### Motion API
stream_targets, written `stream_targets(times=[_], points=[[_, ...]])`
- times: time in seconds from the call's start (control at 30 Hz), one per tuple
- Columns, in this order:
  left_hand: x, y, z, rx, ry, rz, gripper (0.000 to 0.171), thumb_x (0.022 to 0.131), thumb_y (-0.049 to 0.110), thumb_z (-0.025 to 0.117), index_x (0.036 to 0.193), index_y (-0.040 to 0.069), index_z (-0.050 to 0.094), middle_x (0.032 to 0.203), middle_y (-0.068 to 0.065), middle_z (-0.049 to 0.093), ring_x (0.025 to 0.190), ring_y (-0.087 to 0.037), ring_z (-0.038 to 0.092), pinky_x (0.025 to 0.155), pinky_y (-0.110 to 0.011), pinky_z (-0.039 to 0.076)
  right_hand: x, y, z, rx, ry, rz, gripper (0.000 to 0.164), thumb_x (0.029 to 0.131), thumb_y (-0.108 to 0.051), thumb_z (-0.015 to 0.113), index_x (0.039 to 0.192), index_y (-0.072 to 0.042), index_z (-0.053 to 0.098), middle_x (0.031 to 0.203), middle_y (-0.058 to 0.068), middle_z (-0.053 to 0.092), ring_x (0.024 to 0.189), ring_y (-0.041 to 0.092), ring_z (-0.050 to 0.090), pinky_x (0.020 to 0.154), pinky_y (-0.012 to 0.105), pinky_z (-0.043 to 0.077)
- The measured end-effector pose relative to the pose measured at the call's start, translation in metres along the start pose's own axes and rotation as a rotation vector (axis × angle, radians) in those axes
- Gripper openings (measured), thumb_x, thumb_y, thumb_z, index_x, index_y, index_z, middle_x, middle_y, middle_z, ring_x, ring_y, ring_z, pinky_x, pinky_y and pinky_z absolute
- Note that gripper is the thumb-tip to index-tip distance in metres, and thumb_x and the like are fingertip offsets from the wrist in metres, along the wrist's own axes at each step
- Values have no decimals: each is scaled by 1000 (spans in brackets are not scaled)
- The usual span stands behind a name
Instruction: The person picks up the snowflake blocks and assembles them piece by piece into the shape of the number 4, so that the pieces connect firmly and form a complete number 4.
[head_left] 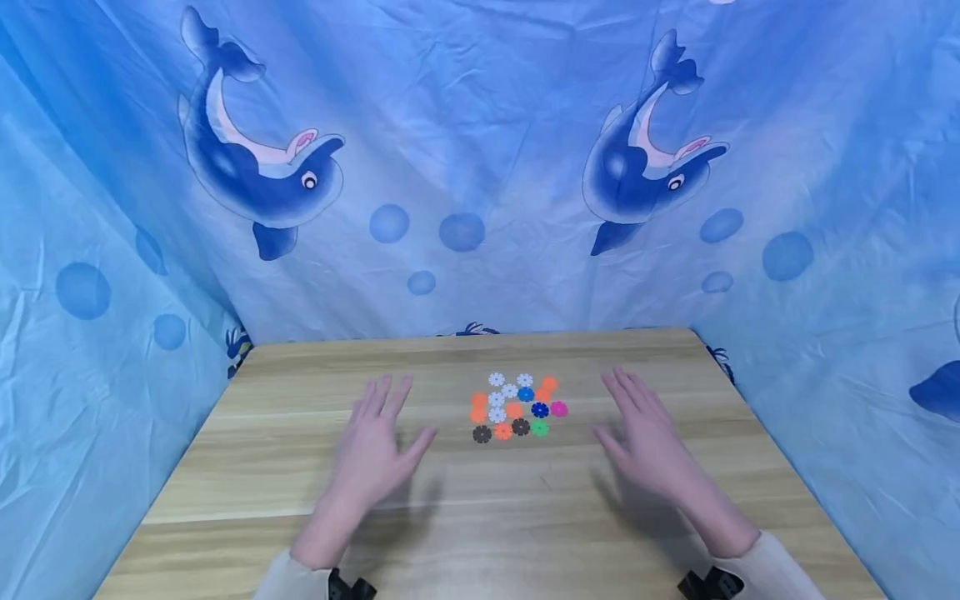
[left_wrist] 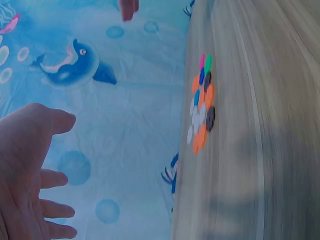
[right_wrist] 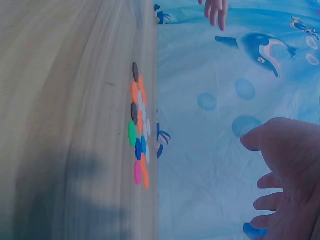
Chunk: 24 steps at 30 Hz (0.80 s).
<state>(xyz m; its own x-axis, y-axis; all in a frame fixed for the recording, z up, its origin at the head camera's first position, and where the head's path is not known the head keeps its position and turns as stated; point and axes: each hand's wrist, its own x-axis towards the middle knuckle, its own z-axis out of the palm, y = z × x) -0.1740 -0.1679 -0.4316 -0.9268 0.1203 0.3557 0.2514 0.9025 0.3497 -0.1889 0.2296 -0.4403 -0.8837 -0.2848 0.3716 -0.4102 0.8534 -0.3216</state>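
Observation:
Several small flat notched discs, shaped like flowers, lie in a loose cluster on the wooden table. Among them are a pink disc (head_left: pixel 558 409), a green disc (head_left: pixel 539 427), a dark blue disc (head_left: pixel 540 410), a lighter blue disc (head_left: pixel 526 394), and several white, orange and black ones. To the left of the cluster hovers my left hand (head_left: pixel 375 454), fingers spread, holding nothing. My right hand (head_left: pixel 648 442) is on the other side, also with extended fingers and nothing in it. Both cast shadows on the tabletop, and neither touches a disc.
The wood-grain table (head_left: pixel 480 533) reaches back to a blue cloth backdrop (head_left: pixel 525 167) printed with dolphins and bubbles. More of this cloth hangs along the left and right sides. A black strap (head_left: pixel 351 586) is at the left wrist, another (head_left: pixel 711 583) at the right.

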Motion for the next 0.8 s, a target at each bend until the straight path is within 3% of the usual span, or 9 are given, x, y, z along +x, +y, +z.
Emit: stream_targets(times=[0.17, 0.47, 0.8], points=[[7, 12, 10, -32, -23, 34, 81, 98, 51, 72, 162, 9, 43, 169, -25, 36, 157, -52, 32, 126, -68, 30, 11, -7, 6, 13, 2, -27, 79, 98, -23, 75, 163, -2, 37, 167, 28, 38, 154, 50, 35, 125, 70, 32], [10, 29, 31, -57, -31, 92, 78, 99, 50, 70, 159, 7, 47, 165, -24, 43, 152, -52, 41, 127, -62, 34, 23, -23, 19, 63, -87, -19, 80, 102, -34, 71, 165, -3, 32, 173, 23, 30, 157, 46, 35, 126, 64, 34], [20, 36, 53, -114, -25, 103, 68, 97, 40, 76, 154, 9, 56, 158, -21, 55, 142, -48, 55, 115, -62, 50, 37, -39, 45, 136, -65, -70, 72, 98, -23, 76, 159, -3, 45, 165, 21, 46, 151, 43, 46, 121, 59, 43]])
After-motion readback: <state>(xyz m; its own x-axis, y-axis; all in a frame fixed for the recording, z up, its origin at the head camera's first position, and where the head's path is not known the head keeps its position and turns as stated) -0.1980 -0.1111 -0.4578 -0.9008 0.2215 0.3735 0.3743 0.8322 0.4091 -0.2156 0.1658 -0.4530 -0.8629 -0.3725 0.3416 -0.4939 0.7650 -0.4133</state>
